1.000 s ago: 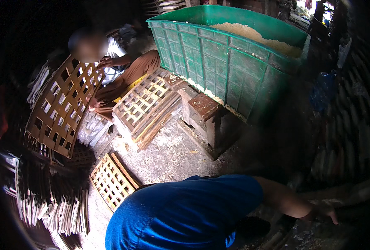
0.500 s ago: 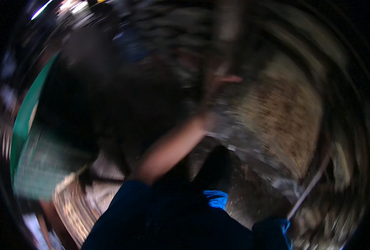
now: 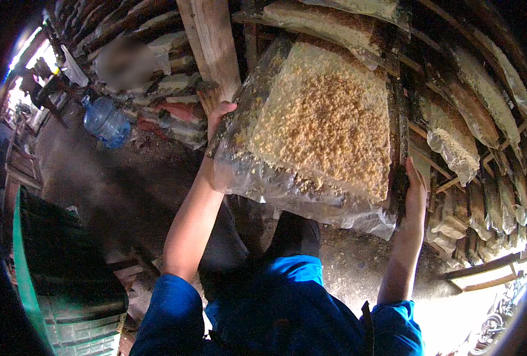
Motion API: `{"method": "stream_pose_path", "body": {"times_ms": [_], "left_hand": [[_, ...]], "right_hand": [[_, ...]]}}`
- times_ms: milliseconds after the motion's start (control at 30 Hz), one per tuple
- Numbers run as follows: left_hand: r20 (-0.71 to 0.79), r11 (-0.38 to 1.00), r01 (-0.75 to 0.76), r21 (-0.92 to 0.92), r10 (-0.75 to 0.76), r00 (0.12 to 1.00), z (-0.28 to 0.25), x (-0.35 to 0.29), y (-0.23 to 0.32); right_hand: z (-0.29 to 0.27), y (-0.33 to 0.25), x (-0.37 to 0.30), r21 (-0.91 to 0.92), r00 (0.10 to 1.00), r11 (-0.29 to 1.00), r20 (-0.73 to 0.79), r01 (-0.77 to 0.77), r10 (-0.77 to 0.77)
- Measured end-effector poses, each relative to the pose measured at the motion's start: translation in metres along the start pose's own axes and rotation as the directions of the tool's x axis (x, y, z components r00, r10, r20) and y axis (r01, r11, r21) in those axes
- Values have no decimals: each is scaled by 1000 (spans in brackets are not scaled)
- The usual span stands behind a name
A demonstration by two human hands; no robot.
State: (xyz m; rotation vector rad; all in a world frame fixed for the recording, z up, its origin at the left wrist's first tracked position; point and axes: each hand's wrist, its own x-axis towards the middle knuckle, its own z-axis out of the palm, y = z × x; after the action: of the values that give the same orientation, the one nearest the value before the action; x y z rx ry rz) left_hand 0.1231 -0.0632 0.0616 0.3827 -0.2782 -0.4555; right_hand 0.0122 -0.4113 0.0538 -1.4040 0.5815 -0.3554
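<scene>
A shallow tray (image 3: 402, 139) is held up in front of me, lined with a clear plastic sheet (image 3: 329, 204) that hangs over its near edge. A layer of pale yellow, crumbly grains (image 3: 346, 121) covers its middle, browner at the centre. My left hand (image 3: 218, 118) grips the tray's left side; its thumb shows on top and the other fingers are hidden. On the opposite side my right hand (image 3: 416, 178) is closed along the dark right edge, its fingers partly hidden.
Racks of similar plastic-lined trays (image 3: 453, 139) rise on the right and far side. A wooden post (image 3: 213, 44) stands beyond my left hand. A blue water jug (image 3: 106, 121) is on the floor at left, and a green-rimmed dark container (image 3: 76, 267) at lower left. A person (image 3: 126, 64) is farther back.
The view was blurred and has swung. The tray, lower at the right before, is now centred and higher. My left hand, reaching forward earlier, is on its left side; my right hand has come into view.
</scene>
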Motion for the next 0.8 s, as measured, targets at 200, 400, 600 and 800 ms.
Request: {"method": "stream_pose_path", "body": {"times_ms": [200, 400, 600, 800], "left_hand": [[-49, 966, -176, 189, 188, 981, -37, 18, 5], [-28, 865, -379, 329, 410, 911, -26, -4, -20], [6, 528, -674, 517, 785, 620, -15, -27, -30], [9, 903, -81, -423, 93, 996, -55, -29, -44]], "right_hand": [[-4, -17, 14, -226, 961, 935, 24, 273, -275], [-52, -17, 63, -444, 911, 795, 186, 413, -369], [-87, -24, 84, -540, 897, 716, 271, 443, -350], [-46, -34, 50, -549, 954, 782, 138, 296, -265]]}}
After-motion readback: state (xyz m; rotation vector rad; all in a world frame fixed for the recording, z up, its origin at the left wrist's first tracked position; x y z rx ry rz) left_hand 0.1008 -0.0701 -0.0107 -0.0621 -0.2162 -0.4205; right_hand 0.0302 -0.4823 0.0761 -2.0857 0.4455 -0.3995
